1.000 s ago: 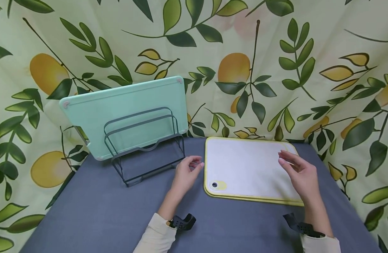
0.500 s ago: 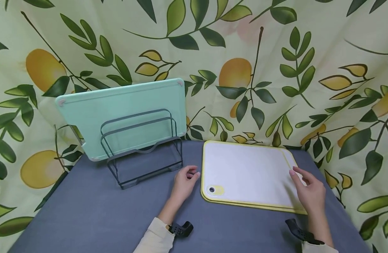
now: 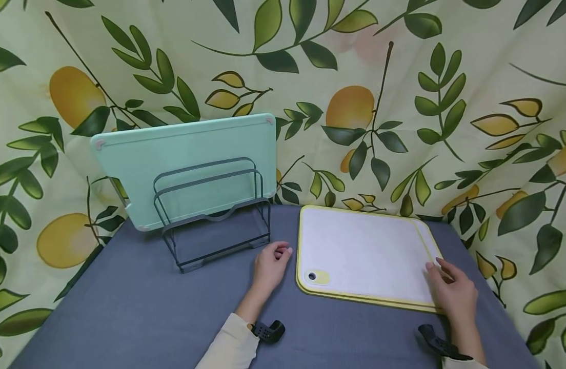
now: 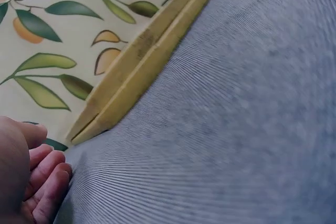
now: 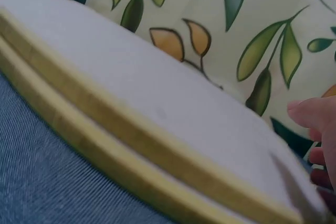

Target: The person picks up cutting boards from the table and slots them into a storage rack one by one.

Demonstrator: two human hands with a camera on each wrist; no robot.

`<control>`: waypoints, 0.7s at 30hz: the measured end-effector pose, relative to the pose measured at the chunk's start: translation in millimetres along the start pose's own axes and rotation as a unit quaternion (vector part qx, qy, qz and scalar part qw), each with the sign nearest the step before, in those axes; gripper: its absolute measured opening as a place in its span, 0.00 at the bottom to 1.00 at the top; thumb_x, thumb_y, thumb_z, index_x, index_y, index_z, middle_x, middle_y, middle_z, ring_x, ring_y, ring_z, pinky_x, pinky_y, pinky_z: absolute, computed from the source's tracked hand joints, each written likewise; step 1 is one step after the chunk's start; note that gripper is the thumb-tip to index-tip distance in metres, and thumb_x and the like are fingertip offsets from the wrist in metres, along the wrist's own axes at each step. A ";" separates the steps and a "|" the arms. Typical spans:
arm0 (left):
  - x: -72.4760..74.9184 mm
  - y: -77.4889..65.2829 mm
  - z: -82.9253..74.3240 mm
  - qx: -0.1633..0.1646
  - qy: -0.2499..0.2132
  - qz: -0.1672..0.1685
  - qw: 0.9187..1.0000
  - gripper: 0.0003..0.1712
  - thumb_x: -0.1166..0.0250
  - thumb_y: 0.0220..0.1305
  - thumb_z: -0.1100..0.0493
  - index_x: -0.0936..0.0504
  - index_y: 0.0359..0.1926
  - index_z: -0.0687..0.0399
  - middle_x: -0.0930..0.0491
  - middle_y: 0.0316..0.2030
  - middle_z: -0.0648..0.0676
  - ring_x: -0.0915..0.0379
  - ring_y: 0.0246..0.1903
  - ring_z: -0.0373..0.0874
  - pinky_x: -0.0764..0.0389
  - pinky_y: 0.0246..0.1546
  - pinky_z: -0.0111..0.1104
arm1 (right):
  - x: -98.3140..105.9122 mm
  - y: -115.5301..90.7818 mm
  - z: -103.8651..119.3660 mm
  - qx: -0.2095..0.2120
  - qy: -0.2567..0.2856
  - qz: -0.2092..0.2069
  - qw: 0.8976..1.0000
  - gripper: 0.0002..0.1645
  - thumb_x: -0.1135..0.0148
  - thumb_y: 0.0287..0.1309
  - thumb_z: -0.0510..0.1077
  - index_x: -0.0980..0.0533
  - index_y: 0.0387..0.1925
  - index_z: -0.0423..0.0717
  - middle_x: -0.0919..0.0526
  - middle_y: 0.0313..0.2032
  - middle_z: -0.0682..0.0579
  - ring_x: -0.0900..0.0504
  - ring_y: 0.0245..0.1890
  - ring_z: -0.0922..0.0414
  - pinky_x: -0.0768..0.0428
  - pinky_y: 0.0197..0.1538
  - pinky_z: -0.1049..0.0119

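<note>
Two white boards lay stacked flat, just in front of me, and I had a hand at each end! The upper white board [image 3: 366,251] sat squarely on top, yellow-rimmed, its finger hole at eight o'clock; under it the lower board [image 5: 105,153] showed only its yellow edge, a thin line dividing the two.

Over at nine o'clock of the stack, my left hand [image 3: 269,264] was at ease, empty, fingers loosely bent, just beside the boards' edge. Across at four o'clock came my right hand [image 3: 456,294], relaxed as well, thumb apart from the fingers, right up at the end of the stack; it grasped nothing, though whether a fingertip brushed the rim I couldn't tell.

Farther out, between nine and ten o'clock, stood the dark wire rack [image 3: 214,218], well apart from the boards but near my left fingers. And there was the mint board [image 3: 186,143], tilted on its long edge at the rack's eleven o'clock, wire hoops crossing in front of it! All this on a grey-blue cloth [image 3: 135,307], with a leafy, fruit-printed curtain [image 3: 486,36] stretched along twelve o'clock.
</note>
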State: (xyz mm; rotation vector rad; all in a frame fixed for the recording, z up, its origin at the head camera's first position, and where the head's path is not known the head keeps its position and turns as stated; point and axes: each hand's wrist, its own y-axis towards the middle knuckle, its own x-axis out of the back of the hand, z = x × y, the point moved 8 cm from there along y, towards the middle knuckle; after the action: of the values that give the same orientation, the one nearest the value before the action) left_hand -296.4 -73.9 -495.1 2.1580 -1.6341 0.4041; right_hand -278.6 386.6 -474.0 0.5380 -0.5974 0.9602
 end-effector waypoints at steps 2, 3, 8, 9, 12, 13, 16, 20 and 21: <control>-1.9 -0.6 -1.8 -0.002 0.010 -0.002 1.000 0.11 0.34 0.68 0.51 0.12 0.47 0.47 0.15 0.36 0.45 0.23 0.34 0.36 0.24 0.38 0.29 | -2.3 -0.9 -2.2 0.005 -0.004 -0.003 1.000 0.33 0.39 0.66 0.58 0.23 0.64 0.43 0.23 0.64 0.35 0.22 0.38 0.76 0.27 0.53 0.66; -2.5 -0.7 -2.4 -0.003 0.015 -0.004 1.000 0.10 0.34 0.68 0.51 0.12 0.46 0.47 0.15 0.36 0.45 0.23 0.34 0.36 0.25 0.37 0.29 | -3.3 -1.2 -2.0 0.013 -0.006 -0.005 1.000 0.33 0.39 0.67 0.57 0.24 0.64 0.42 0.23 0.64 0.34 0.18 0.45 0.66 0.27 0.57 0.58; -3.1 -0.7 -3.8 -0.005 0.028 -0.013 1.000 0.09 0.33 0.68 0.51 0.12 0.45 0.44 0.16 0.34 0.43 0.24 0.32 0.35 0.27 0.36 0.28 | -4.7 -3.2 0.3 0.030 0.005 -0.016 0.999 0.32 0.39 0.67 0.53 0.25 0.65 0.39 0.25 0.63 0.30 0.30 0.66 0.33 0.36 0.69 0.39; -3.2 -0.7 -3.8 -0.007 0.032 -0.014 0.999 0.08 0.33 0.68 0.51 0.12 0.44 0.44 0.16 0.34 0.43 0.24 0.31 0.34 0.28 0.35 0.28 | -4.7 -3.4 0.1 0.025 0.003 -0.018 1.000 0.32 0.40 0.67 0.53 0.25 0.65 0.38 0.26 0.64 0.30 0.31 0.66 0.32 0.37 0.69 0.38; -4.0 0.1 -3.1 -0.009 0.041 -0.015 0.999 0.08 0.36 0.70 0.51 0.12 0.44 0.43 0.15 0.34 0.43 0.24 0.31 0.35 0.28 0.34 0.29 | -5.4 -2.2 -3.4 -0.001 -0.005 -0.015 1.000 0.34 0.43 0.69 0.55 0.27 0.67 0.38 0.27 0.66 0.30 0.33 0.68 0.32 0.38 0.70 0.38; -4.2 0.1 -2.9 -0.010 0.043 -0.015 0.999 0.08 0.37 0.71 0.52 0.11 0.44 0.42 0.14 0.35 0.43 0.23 0.31 0.35 0.28 0.34 0.29 | -6.0 -1.7 -4.8 -0.011 -0.010 -0.011 1.000 0.35 0.44 0.69 0.56 0.28 0.68 0.39 0.28 0.66 0.30 0.34 0.69 0.32 0.38 0.70 0.38; -4.1 0.3 -2.6 -0.012 0.048 -0.017 0.999 0.10 0.39 0.72 0.53 0.11 0.44 0.42 0.13 0.36 0.43 0.21 0.33 0.37 0.27 0.35 0.30 | -8.1 -0.4 -8.1 -0.029 -0.015 0.002 0.999 0.37 0.46 0.70 0.58 0.31 0.70 0.39 0.31 0.68 0.30 0.36 0.70 0.31 0.39 0.71 0.37; -4.6 1.7 -4.5 -0.018 0.062 -0.017 0.998 0.10 0.39 0.72 0.53 0.11 0.45 0.41 0.13 0.37 0.43 0.21 0.34 0.38 0.27 0.35 0.30 | -10.2 3.7 -10.7 -0.047 -0.033 0.013 0.998 0.41 0.49 0.70 0.62 0.34 0.73 0.40 0.32 0.69 0.29 0.36 0.69 0.30 0.39 0.69 0.36; -5.4 2.6 -5.1 -0.021 0.069 -0.015 0.997 0.10 0.39 0.72 0.52 0.11 0.46 0.41 0.13 0.37 0.43 0.22 0.34 0.37 0.27 0.34 0.30 | -10.2 5.2 -10.6 -0.050 -0.043 0.015 0.998 0.42 0.49 0.70 0.63 0.35 0.73 0.40 0.32 0.69 0.29 0.35 0.68 0.29 0.38 0.68 0.35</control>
State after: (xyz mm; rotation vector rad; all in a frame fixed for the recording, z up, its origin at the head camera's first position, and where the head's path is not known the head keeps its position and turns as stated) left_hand -300.3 -67.5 -492.7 2.0722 -1.5205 0.4926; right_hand -285.2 390.0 -487.8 0.4843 -0.7279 0.9334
